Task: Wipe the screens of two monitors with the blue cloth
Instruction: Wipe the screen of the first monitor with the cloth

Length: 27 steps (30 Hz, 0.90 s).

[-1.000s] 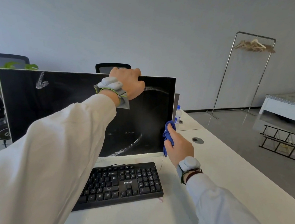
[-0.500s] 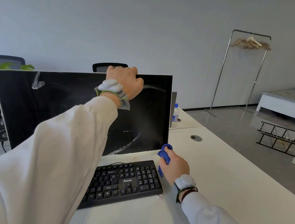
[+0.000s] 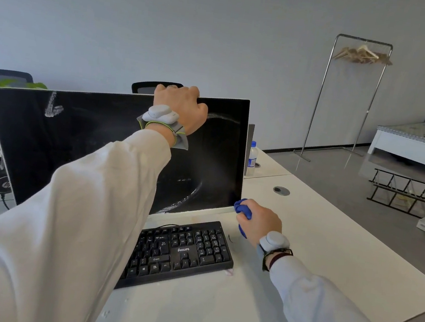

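On the big white desk stands one monitor. Its screen is black and switched off, with a thin pale rim. There are white smears on the glass: one blotch near the top left and curved streaks near the bottom right. The monitor leans back a little. One black keyboard lies flat on the desk just in front of it. Two hands show, both in long white sleeves, and each wrist wears a grey band. The left hand is up at the top edge of the monitor, with its fingers curled over the rim, holding it. The right hand is low, just beside the keyboard's right end. Its fingers are wrapped tight round one blue cloth. The cloth is bunched up in a ball. It pokes out past the fingertips, and a tail of it hangs under the palm. The ball of cloth sits right at the bottom right corner of the monitor, down by the desk. One small water bottle stands behind the monitor.
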Available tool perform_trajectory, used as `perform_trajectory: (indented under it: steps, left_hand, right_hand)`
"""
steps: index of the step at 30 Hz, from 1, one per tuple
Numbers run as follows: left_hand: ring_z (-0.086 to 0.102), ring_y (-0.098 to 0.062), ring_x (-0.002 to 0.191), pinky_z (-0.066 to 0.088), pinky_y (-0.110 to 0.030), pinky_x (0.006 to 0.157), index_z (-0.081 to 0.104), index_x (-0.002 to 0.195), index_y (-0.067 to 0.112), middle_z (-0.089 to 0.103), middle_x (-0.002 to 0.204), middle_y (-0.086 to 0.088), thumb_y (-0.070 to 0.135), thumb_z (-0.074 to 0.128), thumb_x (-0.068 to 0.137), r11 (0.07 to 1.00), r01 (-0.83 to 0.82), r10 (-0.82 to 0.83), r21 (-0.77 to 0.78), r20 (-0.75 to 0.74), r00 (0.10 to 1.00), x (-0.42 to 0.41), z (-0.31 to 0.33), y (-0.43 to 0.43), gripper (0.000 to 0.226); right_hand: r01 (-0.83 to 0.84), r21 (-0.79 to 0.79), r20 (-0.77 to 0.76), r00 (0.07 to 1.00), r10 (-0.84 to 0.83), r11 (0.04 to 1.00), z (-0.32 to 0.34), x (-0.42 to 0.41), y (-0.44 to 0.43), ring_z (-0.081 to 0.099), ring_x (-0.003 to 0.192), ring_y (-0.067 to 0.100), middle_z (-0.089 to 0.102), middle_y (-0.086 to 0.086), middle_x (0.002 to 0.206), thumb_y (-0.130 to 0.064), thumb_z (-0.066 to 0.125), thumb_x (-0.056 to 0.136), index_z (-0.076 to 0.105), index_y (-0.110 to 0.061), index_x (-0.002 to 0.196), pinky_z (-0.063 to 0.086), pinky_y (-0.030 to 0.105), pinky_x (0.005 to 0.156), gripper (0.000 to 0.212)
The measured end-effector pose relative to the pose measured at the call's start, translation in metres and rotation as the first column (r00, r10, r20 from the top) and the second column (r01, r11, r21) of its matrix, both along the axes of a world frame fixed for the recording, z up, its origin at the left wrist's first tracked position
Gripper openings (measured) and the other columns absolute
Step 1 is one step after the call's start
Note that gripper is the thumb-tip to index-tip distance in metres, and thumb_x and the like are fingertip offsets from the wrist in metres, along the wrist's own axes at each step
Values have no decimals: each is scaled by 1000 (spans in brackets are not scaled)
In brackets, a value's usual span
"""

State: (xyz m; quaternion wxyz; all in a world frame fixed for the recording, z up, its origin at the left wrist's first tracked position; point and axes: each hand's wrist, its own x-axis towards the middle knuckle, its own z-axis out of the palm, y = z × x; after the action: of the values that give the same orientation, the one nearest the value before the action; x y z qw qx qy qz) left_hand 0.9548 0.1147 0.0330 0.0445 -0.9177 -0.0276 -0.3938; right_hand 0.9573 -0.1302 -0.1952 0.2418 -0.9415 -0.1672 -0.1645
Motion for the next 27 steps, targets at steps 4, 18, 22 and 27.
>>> perform_trajectory:
  steps: [4,18,22,27]
  left_hand:
    - [52,-27,74,33,-41,80,57,98,18,60,82,-3,41,25,83,1000,5,-5,-8,-3,1000,-1,0,-1,42]
    - [51,-27,76,33,-42,81,55,97,17,61,85,-3,39,27,85,1000,6,-6,0,-4,1000,-3,0,-2,37]
    - [50,-27,76,33,-41,81,55,97,17,60,85,-3,40,26,86,1000,2,-2,0,-1,1000,-4,0,-4,39]
    - [52,-27,78,34,-42,83,58,104,17,63,88,-3,39,27,86,1000,-2,2,-6,10,1000,-4,-1,-3,42]
  right_hand:
    - [-28,76,31,999,25,997,-8,-7,18,57,75,19,66,-4,86,-30,51,95,61,-24,113,36,20,61,21]
    - [-35,29,55,998,33,999,-9,3,3,64,83,26,70,2,93,-31,50,97,61,-23,114,38,25,67,22]
    - [-91,40,81,993,87,995,-14,-12,31,61,73,24,66,0,80,-33,49,96,61,-20,104,44,29,64,19]
    - [-183,-43,77,980,186,982,-8,-11,41,60,77,22,66,-4,85,-36,47,96,60,-26,113,39,26,64,24]
